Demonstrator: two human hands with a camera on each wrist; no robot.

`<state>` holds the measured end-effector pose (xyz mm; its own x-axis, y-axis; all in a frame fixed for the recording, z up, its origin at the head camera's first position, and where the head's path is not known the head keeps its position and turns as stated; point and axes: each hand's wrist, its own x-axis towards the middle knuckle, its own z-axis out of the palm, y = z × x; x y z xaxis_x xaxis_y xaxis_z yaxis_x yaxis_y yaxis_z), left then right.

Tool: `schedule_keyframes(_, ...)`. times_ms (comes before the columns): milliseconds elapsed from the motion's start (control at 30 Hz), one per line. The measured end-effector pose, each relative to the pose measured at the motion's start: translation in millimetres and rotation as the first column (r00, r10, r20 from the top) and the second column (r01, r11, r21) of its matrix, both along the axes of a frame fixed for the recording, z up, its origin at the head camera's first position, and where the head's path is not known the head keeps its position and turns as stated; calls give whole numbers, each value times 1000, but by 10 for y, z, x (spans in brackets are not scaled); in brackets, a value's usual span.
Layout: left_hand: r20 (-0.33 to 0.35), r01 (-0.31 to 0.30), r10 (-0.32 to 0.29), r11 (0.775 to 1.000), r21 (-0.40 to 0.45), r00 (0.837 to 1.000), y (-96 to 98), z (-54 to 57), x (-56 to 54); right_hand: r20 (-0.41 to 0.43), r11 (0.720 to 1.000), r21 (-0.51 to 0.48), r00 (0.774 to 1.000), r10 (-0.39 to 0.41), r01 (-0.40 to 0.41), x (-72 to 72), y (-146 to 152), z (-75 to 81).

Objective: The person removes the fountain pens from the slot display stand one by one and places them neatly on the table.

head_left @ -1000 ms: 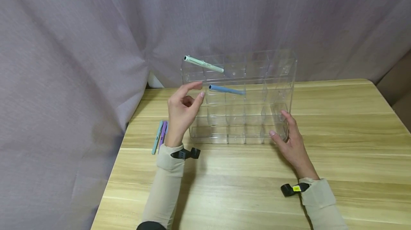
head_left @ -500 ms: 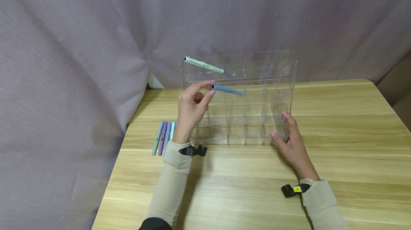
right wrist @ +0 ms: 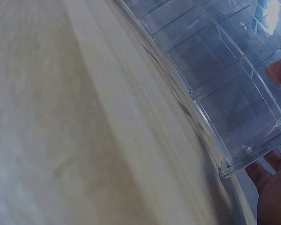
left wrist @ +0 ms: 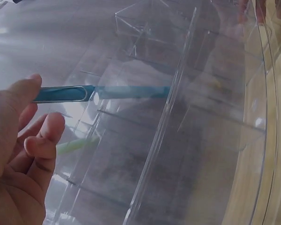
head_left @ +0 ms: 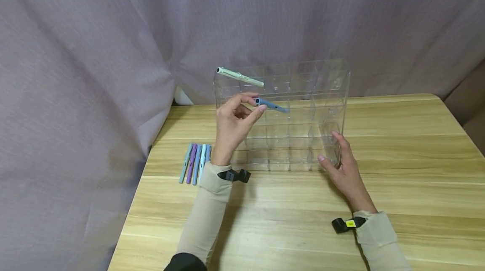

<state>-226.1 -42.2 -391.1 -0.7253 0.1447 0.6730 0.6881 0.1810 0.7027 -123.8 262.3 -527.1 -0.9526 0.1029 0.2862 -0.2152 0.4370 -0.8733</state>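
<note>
A clear plastic organizer (head_left: pixel 299 137) with rows of compartments stands upright on the table. My left hand (head_left: pixel 236 126) pinches the cap end of a blue pen (head_left: pixel 273 105) between thumb and fingers. The pen's other end reaches into a compartment, and its metal clip shows along the cap (left wrist: pixel 61 94) in the left wrist view. Higher up, a pale green pen (head_left: pixel 240 77) lies slanted in the top row. At the lower right side, my right hand (head_left: pixel 344 170) grips the organizer, thumb at the front and fingers around the outer wall, as the right wrist view shows too.
Several pens (head_left: pixel 192 163), in green, purple and blues, lie side by side left of the organizer, partly behind my left wrist. A grey curtain (head_left: pixel 265 18) hangs behind the wooden table (head_left: pixel 288 220).
My left hand has moved right to the blue pen and taken hold of its cap end. The pen has turned slightly. The row of pens is less covered; my right hand stays put.
</note>
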Motion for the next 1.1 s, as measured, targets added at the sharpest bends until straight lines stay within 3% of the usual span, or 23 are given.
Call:
schedule_keyframes(133,27,41,-42,998,37,999,41,-11,6,2,1000,3,1000,-3,3,4,-2,-1)
schedule_keyframes(333,36,24,-25,999,26,999,87,-53,12,2,1000,5,1000,-6,6,10,0,-4)
schedule_keyframes(500,51,47,-46,998,-29,998,130,-83,6,7,1000,7,1000,-3,3,18,6,-1)
schedule_keyframes(767,21,27,-24,994,-105,999,208,-77,3,18,1000,7,1000,-8,8,21,17,0)
schedule_keyframes(933,29,23,-21,998,-62,999,212,-47,18,1,1000,1,1000,-2,2,5,21,-10)
schedule_keyframes(1100,-18,23,-22,999,49,1000,130,42,53,12,1000,-3,1000,3,-3,0,20,-24)
